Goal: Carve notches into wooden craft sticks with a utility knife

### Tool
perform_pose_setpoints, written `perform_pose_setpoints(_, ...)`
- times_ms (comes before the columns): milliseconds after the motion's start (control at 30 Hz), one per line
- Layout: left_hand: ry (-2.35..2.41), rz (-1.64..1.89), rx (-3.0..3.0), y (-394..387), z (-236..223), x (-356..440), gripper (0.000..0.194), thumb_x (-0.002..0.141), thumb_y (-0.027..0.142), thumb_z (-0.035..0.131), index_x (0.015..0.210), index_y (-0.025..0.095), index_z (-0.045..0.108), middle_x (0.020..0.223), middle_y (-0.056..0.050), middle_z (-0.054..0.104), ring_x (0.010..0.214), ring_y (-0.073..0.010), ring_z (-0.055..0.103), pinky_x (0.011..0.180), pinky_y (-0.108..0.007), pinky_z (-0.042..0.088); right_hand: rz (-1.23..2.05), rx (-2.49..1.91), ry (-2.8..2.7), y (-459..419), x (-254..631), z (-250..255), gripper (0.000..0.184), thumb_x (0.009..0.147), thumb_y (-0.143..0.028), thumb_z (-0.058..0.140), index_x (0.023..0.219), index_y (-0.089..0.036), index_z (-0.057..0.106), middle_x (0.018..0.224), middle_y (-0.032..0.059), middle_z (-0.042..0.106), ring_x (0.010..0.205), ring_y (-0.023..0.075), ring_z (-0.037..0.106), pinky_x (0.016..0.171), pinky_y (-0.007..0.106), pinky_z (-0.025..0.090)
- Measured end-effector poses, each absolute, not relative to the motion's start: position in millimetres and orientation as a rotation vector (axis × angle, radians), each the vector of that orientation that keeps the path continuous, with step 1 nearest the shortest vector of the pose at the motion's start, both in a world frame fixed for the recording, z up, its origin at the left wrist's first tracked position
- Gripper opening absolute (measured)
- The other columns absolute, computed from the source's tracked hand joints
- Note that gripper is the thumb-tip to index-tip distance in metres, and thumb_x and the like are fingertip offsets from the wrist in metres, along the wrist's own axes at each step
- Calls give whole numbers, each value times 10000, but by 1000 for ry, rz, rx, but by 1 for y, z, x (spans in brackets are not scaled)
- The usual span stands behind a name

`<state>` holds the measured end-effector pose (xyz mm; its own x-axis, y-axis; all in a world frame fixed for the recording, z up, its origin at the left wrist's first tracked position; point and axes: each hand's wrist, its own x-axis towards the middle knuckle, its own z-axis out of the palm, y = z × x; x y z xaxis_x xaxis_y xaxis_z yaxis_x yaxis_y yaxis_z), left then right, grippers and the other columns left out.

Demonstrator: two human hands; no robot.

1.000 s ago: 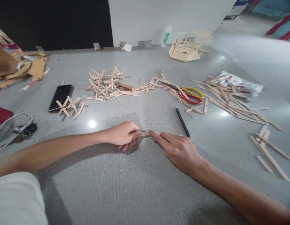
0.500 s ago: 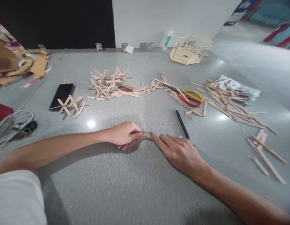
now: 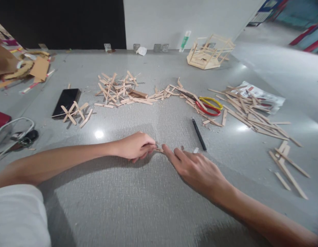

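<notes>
Between my hands, low over the grey table, is a small piece of popsicle stick (image 3: 159, 150); most of it is hidden by fingers. My left hand (image 3: 137, 146) pinches its left end between thumb and forefinger. From the other side my right hand (image 3: 196, 167) is closed on the stick, with the forefinger lying along its top. Just past the right knuckles a black pen (image 3: 199, 134) lies on the table. A small whitish piece (image 3: 196, 150) shows beside that hand.
Scissors with red and yellow handles (image 3: 209, 106) rest among loose sticks. Glued stick pieces (image 3: 118, 91) are heaped further left, near a black phone (image 3: 66, 103). A stick frame (image 3: 209, 55) stands at the back right, beside a glue tube (image 3: 185, 41). More sticks (image 3: 251, 113) cover a plastic packet (image 3: 272, 99).
My right hand has shifted slightly down and right, its fingers tilting a little and uncovering the small whitish piece. My left hand keeps its pinch almost in place. The view shifts slightly.
</notes>
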<state>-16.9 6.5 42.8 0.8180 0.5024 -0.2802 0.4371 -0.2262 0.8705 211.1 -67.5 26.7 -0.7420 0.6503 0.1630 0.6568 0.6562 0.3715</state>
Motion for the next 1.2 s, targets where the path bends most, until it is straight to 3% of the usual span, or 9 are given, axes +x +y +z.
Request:
perform_pose_setpoints(233, 739, 45, 1867, 7, 44, -16, 397, 988, 293, 357, 628, 158, 456, 523, 20, 536, 320, -55, 502, 345, -136, 341, -641, -1157, -2878, -68, 211, 24, 514, 796, 22, 428, 1279, -104, 554, 792, 60, 677, 495, 128, 576, 440, 277, 392)
perform_pose_setpoints(400, 748, 17, 1831, 8, 45, -16, 413, 984, 331, 376, 620, 159, 468, 511, 12, 537, 326, -69, 515, 339, -144, 348, -495, -1139, -2833, -64, 214, 21, 483, 813, 27, 430, 1257, -109, 560, 736, 25, 632, 523, 123, 557, 448, 266, 365)
perform_pose_setpoints(667, 755, 22, 1837, 8, 45, -15, 343, 970, 304, 392, 685, 158, 514, 500, 26, 532, 308, -67, 501, 344, -144, 351, -700, -1076, -2528, -69, 216, 15, 352, 890, -37, 454, 1178, -146, 624, 678, -10, 610, 535, 102, 503, 526, 259, 385)
perform_pose_setpoints(1200, 763, -22, 1802, 10, 44, -16, 345, 972, 308, 388, 681, 158, 499, 519, 22, 529, 320, -71, 515, 327, -139, 351, -637, -1082, -2667, -66, 213, 19, 370, 898, -27, 395, 1150, -150, 637, 661, -8, 573, 542, 110, 476, 509, 272, 341)
